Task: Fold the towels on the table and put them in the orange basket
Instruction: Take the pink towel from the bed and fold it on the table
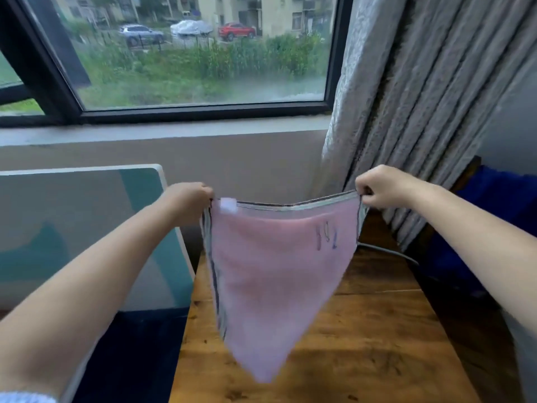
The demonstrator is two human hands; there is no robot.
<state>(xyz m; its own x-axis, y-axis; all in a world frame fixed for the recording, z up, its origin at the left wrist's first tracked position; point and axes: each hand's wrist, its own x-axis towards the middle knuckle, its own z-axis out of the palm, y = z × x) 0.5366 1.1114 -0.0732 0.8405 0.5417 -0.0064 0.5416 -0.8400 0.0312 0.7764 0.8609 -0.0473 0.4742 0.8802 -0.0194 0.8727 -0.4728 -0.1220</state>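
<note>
The person is holding a pink towel (279, 274) up in the air over the wooden tabletop (363, 330). The left hand (190, 199) and right hand (380, 184) are each pinching a top corner with curled fingers, probably to stretch it flat for folding.

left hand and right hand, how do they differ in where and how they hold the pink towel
The left hand pinches the pink towel at the corner with the white tag, while the right hand pinches the opposite top corner near the curtain. The left hand sits slightly lower in the picture than the right hand. Both hands grip the top edge, so the towel hangs above the wooden table.
</note>
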